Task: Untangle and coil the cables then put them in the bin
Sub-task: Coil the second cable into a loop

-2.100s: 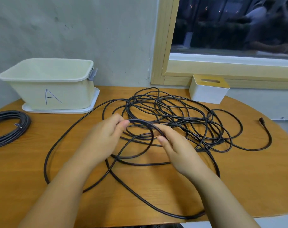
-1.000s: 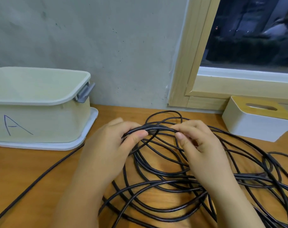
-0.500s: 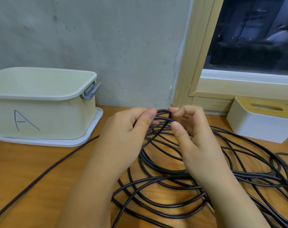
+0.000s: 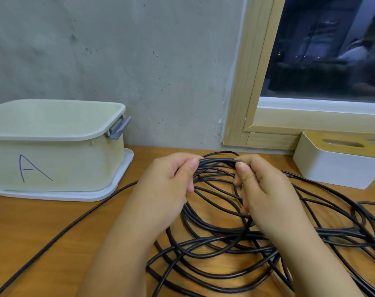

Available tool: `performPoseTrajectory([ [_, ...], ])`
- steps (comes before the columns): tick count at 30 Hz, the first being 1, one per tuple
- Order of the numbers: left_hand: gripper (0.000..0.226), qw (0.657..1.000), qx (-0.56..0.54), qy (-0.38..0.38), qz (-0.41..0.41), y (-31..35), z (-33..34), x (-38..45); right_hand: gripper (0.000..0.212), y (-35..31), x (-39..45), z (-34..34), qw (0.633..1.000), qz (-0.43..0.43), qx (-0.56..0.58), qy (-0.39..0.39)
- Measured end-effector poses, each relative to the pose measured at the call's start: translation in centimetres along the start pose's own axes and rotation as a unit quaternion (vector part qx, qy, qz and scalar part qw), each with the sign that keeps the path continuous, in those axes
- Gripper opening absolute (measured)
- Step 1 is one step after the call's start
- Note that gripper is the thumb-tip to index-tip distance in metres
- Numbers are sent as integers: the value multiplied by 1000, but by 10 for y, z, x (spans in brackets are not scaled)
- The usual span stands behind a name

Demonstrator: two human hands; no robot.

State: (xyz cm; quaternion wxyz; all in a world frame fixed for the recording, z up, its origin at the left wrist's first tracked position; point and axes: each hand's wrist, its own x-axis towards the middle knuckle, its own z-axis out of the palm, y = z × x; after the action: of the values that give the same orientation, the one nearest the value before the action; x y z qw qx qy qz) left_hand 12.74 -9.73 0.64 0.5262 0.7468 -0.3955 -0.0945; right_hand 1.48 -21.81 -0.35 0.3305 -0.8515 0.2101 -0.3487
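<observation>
Together, several cable (image 4: 214, 230) loops are pinched by left hand (image 4: 171, 185) and right hand (image 4: 266, 196), fingers curled, above the tabletop (image 4: 43, 221).

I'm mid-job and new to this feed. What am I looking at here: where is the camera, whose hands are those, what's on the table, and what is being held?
There is no machine here: a person works with two bare hands, and the single wide-angle camera sits on their head, looking forward and down. So the view is roughly what they see.

The left hand and the right hand both grip a gathered bunch of strands of the black cable, raised above the wooden table. The rest of the cable lies in loose tangled loops under and to the right of the hands, and one strand runs off to the lower left.

At the left stands a pale open bin marked "A", resting on a white tray-like base. At the right, against the window frame, is a white box with a slotted wooden top.
</observation>
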Motion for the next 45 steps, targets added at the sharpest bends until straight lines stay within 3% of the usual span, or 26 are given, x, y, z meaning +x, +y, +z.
performPoseTrajectory([
  [4,38,1000,13,-14,13,1,1,-1,33,-1,1,-2,998,53,18,19],
  [9,18,1000,10,-2,-15,5,0,-2,26,-7,2,4,989,106,98,9],
  [15,25,999,-17,-6,-26,8,4,-2,24,-8,5,3,962,157,202,94],
  [19,28,998,-48,44,-25,12,8,-2,25,-7,7,-5,954,176,231,70],
  [24,29,986,-107,125,-26,11,7,0,25,-9,5,-4,959,151,239,6],
  [30,26,984,-98,144,-21,10,5,1,35,-11,4,-6,956,118,267,-41],
  [33,28,990,-72,123,-13,8,6,1,36,-6,5,-6,964,97,248,-16],
  [36,27,997,38,69,2,8,8,-2,30,3,4,-8,985,70,155,23],
  [38,28,993,117,22,21,8,9,-4,29,5,4,-9,998,40,57,2],
  [41,32,989,134,-59,33,9,16,-5,28,-2,2,-6,997,-17,-23,-72],
  [45,34,990,120,-5,73,4,20,-1,25,-8,0,-4,995,-60,15,-81],
])
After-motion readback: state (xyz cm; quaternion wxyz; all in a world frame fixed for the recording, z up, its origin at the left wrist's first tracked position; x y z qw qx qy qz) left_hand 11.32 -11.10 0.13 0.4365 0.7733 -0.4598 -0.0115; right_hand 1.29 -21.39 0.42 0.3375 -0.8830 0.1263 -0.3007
